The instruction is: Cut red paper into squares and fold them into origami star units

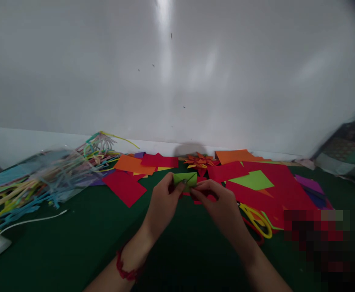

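Observation:
A small piece of folded green paper (185, 177) is held up between my two hands above the dark green table. My left hand (165, 198) pinches it from the left, thumb pressed on its near face. On its right edge, the thumb and fingertips of my right hand (216, 198) close on the lower corner. A diagonal fold line crosses the paper. Just behind it lies a layered orange and red folded-paper piece (200, 160). Yellow-handled scissors (258, 219) rest to the right, partly covered by my right forearm.
Red sheets (289, 190), a light green sheet (258, 180) and orange paper (238, 156) spread to the right. Left are more red (125, 187) and orange pieces (128, 164), and a heap of coloured paper strips (43, 186). A white cable (34, 220) lies near left. A pale wall (134, 73) stands behind.

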Demonstrator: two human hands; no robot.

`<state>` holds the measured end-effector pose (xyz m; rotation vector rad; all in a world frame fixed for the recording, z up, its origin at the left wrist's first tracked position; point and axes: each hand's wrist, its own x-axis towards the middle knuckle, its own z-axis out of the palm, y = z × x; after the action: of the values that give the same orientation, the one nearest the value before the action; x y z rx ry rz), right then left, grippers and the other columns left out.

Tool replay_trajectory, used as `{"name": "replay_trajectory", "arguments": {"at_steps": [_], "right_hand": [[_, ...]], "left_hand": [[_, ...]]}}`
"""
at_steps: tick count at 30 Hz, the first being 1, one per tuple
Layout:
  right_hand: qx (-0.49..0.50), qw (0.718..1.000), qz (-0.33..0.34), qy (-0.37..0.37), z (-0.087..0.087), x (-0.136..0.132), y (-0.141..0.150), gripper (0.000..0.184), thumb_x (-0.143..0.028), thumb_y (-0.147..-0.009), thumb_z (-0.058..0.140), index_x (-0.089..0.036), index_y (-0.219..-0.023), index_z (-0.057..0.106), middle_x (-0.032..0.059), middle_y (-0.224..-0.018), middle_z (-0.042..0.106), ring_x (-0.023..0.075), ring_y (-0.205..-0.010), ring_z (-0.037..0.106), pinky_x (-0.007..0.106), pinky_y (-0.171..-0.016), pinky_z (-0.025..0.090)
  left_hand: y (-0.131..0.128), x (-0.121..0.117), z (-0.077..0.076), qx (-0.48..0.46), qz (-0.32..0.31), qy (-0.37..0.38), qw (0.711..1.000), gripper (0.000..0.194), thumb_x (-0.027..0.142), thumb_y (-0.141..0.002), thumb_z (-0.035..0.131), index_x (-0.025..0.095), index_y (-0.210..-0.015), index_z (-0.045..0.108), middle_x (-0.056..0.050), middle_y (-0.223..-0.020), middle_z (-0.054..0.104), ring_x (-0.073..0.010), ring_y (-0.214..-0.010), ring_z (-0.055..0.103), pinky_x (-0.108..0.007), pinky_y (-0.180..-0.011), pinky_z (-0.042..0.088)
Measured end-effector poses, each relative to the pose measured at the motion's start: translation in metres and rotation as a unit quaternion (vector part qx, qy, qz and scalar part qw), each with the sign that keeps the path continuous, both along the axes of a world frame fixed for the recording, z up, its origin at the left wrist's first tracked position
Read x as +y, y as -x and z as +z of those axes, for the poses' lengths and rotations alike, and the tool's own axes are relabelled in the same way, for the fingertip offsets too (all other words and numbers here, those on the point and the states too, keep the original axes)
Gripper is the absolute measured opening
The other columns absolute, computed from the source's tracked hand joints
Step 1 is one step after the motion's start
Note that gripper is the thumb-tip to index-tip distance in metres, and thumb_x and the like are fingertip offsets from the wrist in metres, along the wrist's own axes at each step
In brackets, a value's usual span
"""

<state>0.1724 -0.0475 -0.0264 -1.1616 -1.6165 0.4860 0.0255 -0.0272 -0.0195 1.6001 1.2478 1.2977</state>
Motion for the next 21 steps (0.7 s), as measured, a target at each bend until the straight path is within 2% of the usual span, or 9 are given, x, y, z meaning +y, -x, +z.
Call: {"name": "replay_trajectory", "arguments": {"at_steps": [5, 12, 21], "right_hand": [[0.064, 0.996, 0.024, 0.064, 0.0016, -0.0006, 0.0008, 0.014, -0.032, -0.077, 0.061, -0.018, -0.081, 0.060, 0.0023, -0.074, 0.066, 0.0164, -0.069, 0.065, 0.027, -0.063, 0.053], [0.039, 0.999, -0.011, 0.036, 0.0026, -0.0024, 0.0011, 0.015, -0.032, -0.081, 0.056, -0.018, -0.076, 0.058, 0.0017, -0.068, 0.064, 0.0155, -0.063, 0.063, 0.026, -0.057, 0.051], [0.036, 0.998, -0.043, 0.014, -0.0023, -0.0019, 0.0053, 0.011, -0.029, -0.082, 0.055, -0.019, -0.079, 0.056, 0.0017, -0.072, 0.065, 0.0153, -0.066, 0.064, 0.026, -0.060, 0.052]], "left_hand": [[0.0016, -0.0007, 0.0022, 0.043, 0.017, -0.013, 0.999, 0.019, 0.028, -0.080, 0.052, 0.019, -0.065, 0.047, 0.004, -0.058, 0.047, -0.0114, -0.054, 0.042, -0.022, -0.049, 0.032], [-0.0001, -0.0007, -0.0004, 0.006, -0.010, -0.004, 1.000, 0.011, 0.029, -0.079, 0.054, 0.019, -0.078, 0.058, 0.000, -0.070, 0.059, -0.0135, -0.061, 0.050, -0.024, -0.055, 0.037], [-0.0007, -0.0014, 0.0003, 0.016, 0.000, -0.007, 1.000, 0.010, 0.027, -0.079, 0.054, 0.019, -0.075, 0.057, -0.001, -0.070, 0.061, -0.0139, -0.061, 0.052, -0.025, -0.054, 0.037]]}}
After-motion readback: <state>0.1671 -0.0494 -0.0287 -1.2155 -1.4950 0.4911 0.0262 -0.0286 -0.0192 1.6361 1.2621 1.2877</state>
